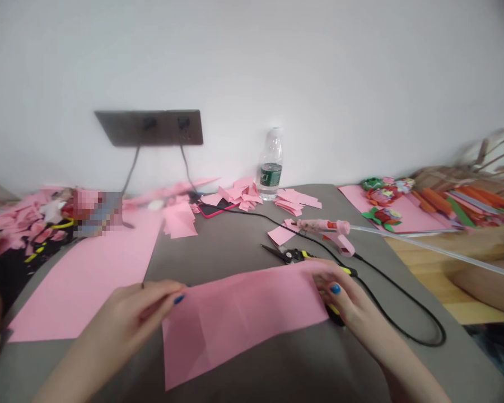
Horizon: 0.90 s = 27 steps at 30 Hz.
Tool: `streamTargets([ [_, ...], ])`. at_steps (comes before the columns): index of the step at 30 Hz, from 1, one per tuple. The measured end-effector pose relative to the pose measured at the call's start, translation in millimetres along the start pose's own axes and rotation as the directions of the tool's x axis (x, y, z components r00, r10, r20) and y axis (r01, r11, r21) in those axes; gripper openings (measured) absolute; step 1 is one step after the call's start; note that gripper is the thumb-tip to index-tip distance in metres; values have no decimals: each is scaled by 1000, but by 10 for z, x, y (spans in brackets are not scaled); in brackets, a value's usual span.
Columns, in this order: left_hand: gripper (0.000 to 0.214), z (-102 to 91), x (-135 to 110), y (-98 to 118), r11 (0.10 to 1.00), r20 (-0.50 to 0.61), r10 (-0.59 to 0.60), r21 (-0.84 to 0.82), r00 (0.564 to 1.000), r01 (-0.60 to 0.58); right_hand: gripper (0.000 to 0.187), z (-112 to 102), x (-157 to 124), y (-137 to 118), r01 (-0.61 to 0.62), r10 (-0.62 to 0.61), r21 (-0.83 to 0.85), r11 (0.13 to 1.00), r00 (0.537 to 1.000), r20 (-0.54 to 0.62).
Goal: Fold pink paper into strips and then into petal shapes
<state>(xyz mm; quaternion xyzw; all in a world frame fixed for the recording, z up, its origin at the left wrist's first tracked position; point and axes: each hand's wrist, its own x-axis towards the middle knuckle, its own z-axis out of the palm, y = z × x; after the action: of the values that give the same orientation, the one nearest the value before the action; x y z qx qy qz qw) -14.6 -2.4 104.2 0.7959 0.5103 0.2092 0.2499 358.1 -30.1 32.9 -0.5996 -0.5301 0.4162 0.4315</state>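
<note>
Our pink paper strip (247,313) partly covers the scissors (289,256).
Our left hand (130,310) and right hand (355,299) pinch its ends; likely light, easily creased, best held by edges.

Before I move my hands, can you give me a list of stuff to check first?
1. Left hand has one end of the pink paper: ok.
2. Right hand has the other end: ok.
3. Pink paper is smooth: not ok, faint crease lines show.
4. Scissors in full view: not ok, partly hidden behind the paper and right hand.
5. Glue gun out of your hands: ok, beyond the scissors.
6. Glue gun is cool: cannot tell.
</note>
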Motion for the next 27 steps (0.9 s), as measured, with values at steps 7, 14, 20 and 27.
streamTargets([
  [7, 27, -390, 367, -297, 982, 224, -64, -162, 972, 102, 65, 257, 160, -127, 55, -81, 237, 970, 992, 100],
  [14, 29, -155, 613, -600, 987, 171, -158, 70, 973, 148, 54, 617, 308, -17, -45, 12, 245, 968, 991, 136],
  [20, 42, 217, 612, -346, 996, 133, -89, -7, 987, 90, 54, 628, 297, -42, -68, 5, 259, 963, 972, 235],
  [27, 26, 501, 893, -83, 995, 414, 28, -100, 910, 14, 39, 691, 486, -173, -98, 48, 201, 975, 970, 237],
])
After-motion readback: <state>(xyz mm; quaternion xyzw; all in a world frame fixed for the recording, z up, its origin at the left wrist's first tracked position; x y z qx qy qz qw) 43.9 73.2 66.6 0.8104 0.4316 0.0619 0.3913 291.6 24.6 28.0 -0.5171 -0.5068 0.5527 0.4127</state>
